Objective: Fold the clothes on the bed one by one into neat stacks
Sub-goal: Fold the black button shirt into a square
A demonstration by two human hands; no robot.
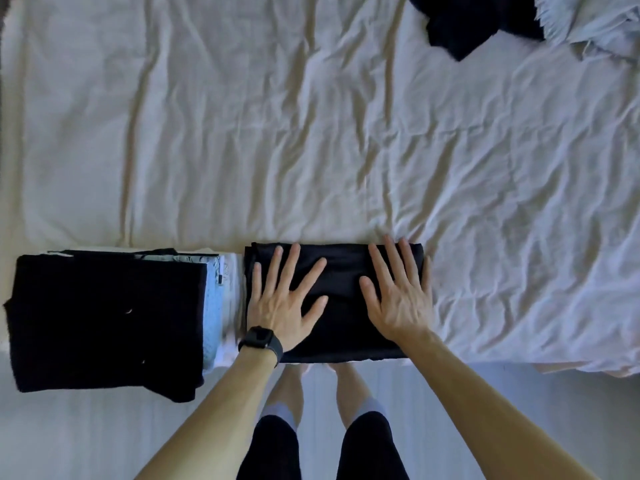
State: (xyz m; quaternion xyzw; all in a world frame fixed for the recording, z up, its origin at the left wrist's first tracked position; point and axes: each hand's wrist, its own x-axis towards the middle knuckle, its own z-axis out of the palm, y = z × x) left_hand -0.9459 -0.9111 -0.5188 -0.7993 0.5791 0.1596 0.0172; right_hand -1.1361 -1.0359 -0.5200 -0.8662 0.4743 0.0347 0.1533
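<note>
A folded black garment (343, 271) lies at the near edge of the bed, a compact rectangle. My left hand (282, 299), with a black watch on its wrist, presses flat on the garment's left half with fingers spread. My right hand (398, 292) presses flat on its right half, fingers straight and reaching its far right corner. To the left stands a stack of folded clothes (104, 320), with a black piece on top and light blue and white layers showing at its right side.
The white wrinkled bed sheet (277, 133) stretches across the view. Unfolded dark clothing (464, 26) and a pale blue garment (595, 22) lie at the far right corner. A pale floor (86, 438) and my legs show below the bed edge.
</note>
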